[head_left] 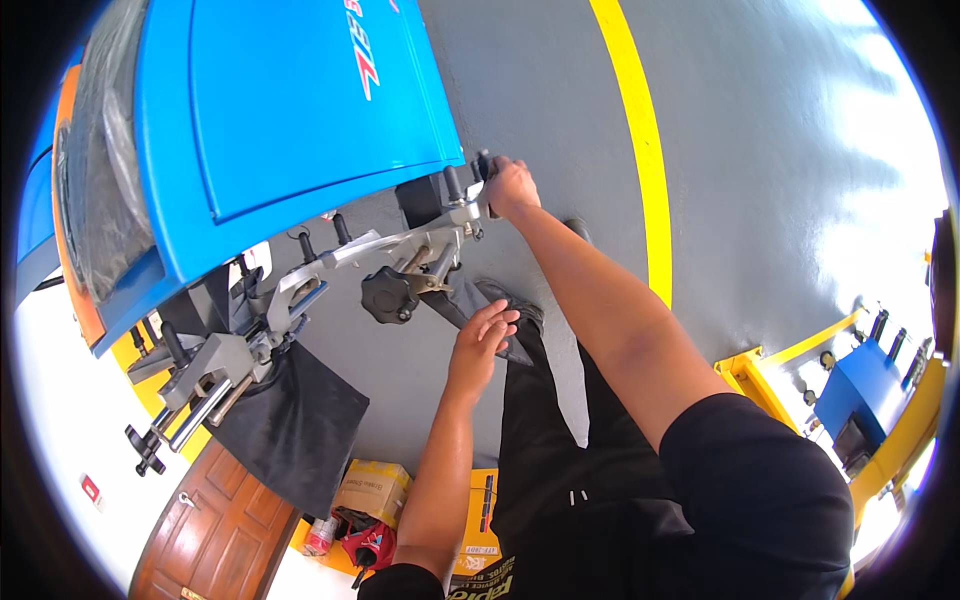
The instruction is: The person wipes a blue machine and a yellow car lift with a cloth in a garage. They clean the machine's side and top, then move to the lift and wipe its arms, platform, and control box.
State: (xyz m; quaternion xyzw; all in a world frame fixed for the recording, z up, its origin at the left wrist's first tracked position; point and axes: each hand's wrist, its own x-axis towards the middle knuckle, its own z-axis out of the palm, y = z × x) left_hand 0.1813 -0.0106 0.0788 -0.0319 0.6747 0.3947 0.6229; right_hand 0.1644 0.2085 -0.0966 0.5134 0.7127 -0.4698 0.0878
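Observation:
A silver metal wheel clamp [392,243] with black pegs hangs along the side of a blue cabinet [310,120]. My right hand [513,187] reaches up to its far end, the fingers curled round a dark part there; the grip is partly hidden behind the hand. Below it, my left hand [485,338] hovers apart from the clamp, fingers stretched out and loosely spread, holding nothing. Close to the left hand is the clamp's black star-shaped knob [388,295]. A second silver clamp [222,365] is mounted at the cabinet's near left corner, with a black cloth-like flap [290,425] hanging under it.
A yellow line [640,150] runs along the grey floor [540,90]. A cardboard box [372,490] and a red bag [370,545] sit near a brown wooden door [215,530]. At the right stands yellow equipment with a blue part [862,390]. My shoes are below the clamp.

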